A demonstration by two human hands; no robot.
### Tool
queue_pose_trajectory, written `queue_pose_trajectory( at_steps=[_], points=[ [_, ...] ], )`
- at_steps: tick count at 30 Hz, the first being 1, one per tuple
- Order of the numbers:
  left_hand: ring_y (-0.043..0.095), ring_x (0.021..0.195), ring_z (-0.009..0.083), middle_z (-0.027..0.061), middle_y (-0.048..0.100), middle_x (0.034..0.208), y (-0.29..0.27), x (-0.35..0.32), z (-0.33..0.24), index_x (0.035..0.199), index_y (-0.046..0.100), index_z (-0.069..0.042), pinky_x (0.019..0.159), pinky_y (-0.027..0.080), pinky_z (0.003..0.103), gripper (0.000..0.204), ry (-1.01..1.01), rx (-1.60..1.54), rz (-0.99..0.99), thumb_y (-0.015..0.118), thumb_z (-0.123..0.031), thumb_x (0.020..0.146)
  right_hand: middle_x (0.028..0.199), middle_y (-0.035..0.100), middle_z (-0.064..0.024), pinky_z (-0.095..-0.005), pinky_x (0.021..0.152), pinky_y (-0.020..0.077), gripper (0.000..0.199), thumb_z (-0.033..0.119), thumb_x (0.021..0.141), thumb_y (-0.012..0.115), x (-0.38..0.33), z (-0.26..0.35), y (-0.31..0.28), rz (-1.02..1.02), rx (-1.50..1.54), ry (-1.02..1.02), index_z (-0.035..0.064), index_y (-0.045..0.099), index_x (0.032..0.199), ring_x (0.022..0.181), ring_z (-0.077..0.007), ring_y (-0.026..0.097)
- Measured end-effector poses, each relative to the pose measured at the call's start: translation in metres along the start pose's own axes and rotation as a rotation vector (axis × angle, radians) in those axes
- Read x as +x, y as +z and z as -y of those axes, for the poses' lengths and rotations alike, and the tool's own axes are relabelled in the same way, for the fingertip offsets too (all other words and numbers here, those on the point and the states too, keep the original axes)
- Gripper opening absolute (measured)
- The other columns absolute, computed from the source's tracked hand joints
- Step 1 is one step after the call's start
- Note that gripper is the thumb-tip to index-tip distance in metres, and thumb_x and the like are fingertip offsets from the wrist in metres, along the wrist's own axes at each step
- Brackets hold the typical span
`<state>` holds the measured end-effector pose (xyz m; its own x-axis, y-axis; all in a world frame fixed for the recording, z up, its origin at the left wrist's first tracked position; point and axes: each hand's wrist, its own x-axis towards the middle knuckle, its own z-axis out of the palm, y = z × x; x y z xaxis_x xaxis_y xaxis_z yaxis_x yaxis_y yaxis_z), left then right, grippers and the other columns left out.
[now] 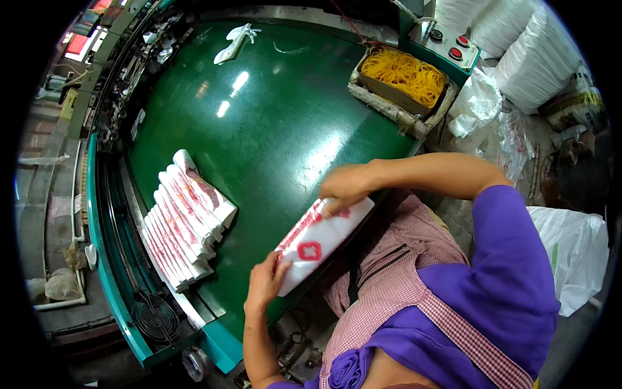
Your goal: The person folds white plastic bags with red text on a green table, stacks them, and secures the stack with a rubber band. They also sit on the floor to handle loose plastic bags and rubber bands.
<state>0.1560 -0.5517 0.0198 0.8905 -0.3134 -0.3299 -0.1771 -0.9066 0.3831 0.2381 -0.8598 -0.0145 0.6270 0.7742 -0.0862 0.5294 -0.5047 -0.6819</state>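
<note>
The tabletop (272,117) looks smooth and glossy, the held bundle (332,241) thin plastic, the apron (382,310) matt cloth

The right arm (440,176) bends at the elbow (497,183), the right hand (346,187) curled (and slightly blurred); the left forearm (258,343) slants up to the left hand (265,282), fingers (277,264) forward.

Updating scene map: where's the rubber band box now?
Head view, upper right: the box of yellow rubber bands sits at the green tabletop's edge, just below-left of the control box with red buttons.
</note>
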Motion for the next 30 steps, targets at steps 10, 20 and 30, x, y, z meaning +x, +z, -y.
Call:
queue_pose_trajectory(
  at_steps=[10,20,30],
  points=[
    [0.059,0.098,0.03,0.0192,0.06,0.107,0.036,0.057,-0.016,0.123,0.053,-0.009,0.083,0.046,0.035,0.051,0.419,0.118,-0.429,0.068,-0.029,0.078,0.102,0.062,-0.0138,-0.0408,0.084,0.0461,0.02,0.021,0.084,0.056,-0.037,-0.058,-0.058,-0.682,-0.144,0.132,0.0066,0.064,0.096,0.098,-0.0297,0.058],
    [0.062,0.089,0.024,0.0164,0.063,0.097,0.056,0.038,-0.026,0.115,0.049,0.0,0.08,0.047,0.032,0.04,0.147,-0.463,-0.213,0.065,-0.017,0.083,0.087,0.065,-0.015,-0.0436,0.073,0.0494,0.023,0.025,0.082,0.059,-0.151,-0.143,-0.147,-0.903,-0.582,0.763,0.0041,0.066,0.088,0.084,-0.0334,0.062],
    [0.052,0.102,0.0162,0.009,0.053,0.114,0.053,0.011,-0.051,0.127,0.039,0.003,0.089,0.041,0.031,0.05,0.219,-1.272,-0.377,0.06,-0.02,0.088,0.074,0.061,-0.0064,-0.0298,0.059,0.0452,0.025,0.024,0.088,0.059,-0.099,-0.07,-0.144,-0.847,-0.165,0.186,-0.0004,0.063,0.084,0.066,-0.0131,0.056]
  ],
)
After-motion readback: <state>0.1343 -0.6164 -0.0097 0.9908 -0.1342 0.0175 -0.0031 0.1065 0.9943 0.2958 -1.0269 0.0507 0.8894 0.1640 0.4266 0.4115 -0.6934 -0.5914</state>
